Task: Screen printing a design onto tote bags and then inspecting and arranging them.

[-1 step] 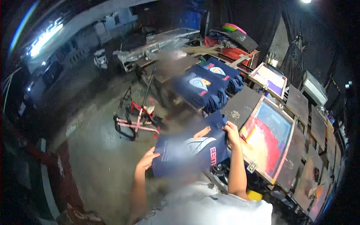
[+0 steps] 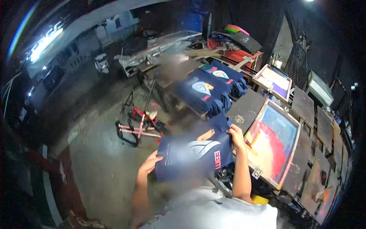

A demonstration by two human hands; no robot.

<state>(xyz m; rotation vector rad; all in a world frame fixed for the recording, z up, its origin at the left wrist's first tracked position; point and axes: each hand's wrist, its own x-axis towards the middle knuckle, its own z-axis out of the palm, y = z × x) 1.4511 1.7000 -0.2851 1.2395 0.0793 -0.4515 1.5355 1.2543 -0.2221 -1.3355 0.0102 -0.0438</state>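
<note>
A navy piece of printed fabric is stretched between my two hands in front of my body. It carries a white leaf-like shape, an orange-tan patch and pink lettering; part of it is blurred. My left hand pinches its left edge, thumb on top. At the upper right edge, my right hand grips the cloth between thumb and fingers. Just beyond lie stacks of similar navy printed pieces, draped over a board with their edges hanging down.
To my right, a wooden-framed printing screen with red and pale ink rests on dark boards. A smaller screen with purple ink stands farther back. A pink and red metal frame is on the floor at left.
</note>
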